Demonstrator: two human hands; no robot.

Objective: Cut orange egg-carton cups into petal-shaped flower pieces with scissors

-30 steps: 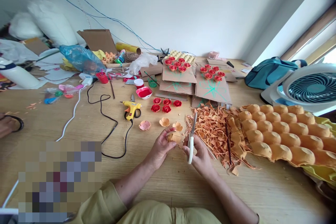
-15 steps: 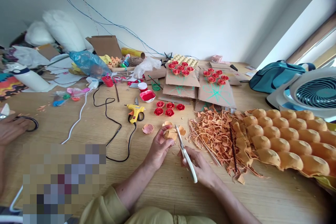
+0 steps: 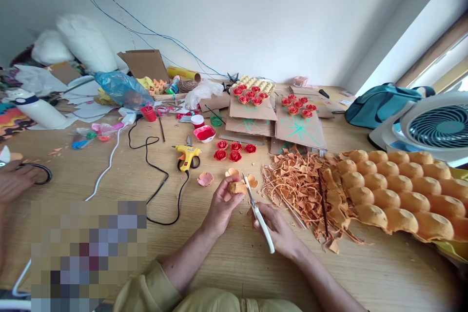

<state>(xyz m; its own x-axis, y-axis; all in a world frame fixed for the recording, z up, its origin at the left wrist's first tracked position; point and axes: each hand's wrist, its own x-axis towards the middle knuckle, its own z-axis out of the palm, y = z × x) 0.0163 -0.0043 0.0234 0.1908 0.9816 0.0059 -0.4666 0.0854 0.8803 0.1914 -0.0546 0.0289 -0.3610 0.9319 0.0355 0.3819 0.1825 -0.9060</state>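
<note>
Between the fingers of my left hand [image 3: 221, 207] is an orange egg-carton cup piece [image 3: 237, 187]. My right hand [image 3: 276, 229] grips white-handled scissors [image 3: 260, 217], their blades pointing up and away beside the cup piece. Whether the blades touch it, I cannot tell. Just beyond lie orange petal-shaped cups, one at the back [image 3: 232, 172] and one at the right [image 3: 253, 181], partly behind the scissors. A pinkish cup [image 3: 205, 179] sits to the left. Farther back are several small red roses [image 3: 235, 156].
A heap of orange scraps [image 3: 292, 183] and an egg tray [image 3: 397, 190] lie right, near a fan [image 3: 438, 126]. A yellow glue gun [image 3: 187, 157], corded, and a red paint dish [image 3: 204, 133] stand left of centre. At far left, another person's hand [image 3: 18, 180] holds black-handled scissors.
The cup piece has turned slightly in my left hand, its side now facing me more. The scissors stay almost in place. The whole view has shifted a little.
</note>
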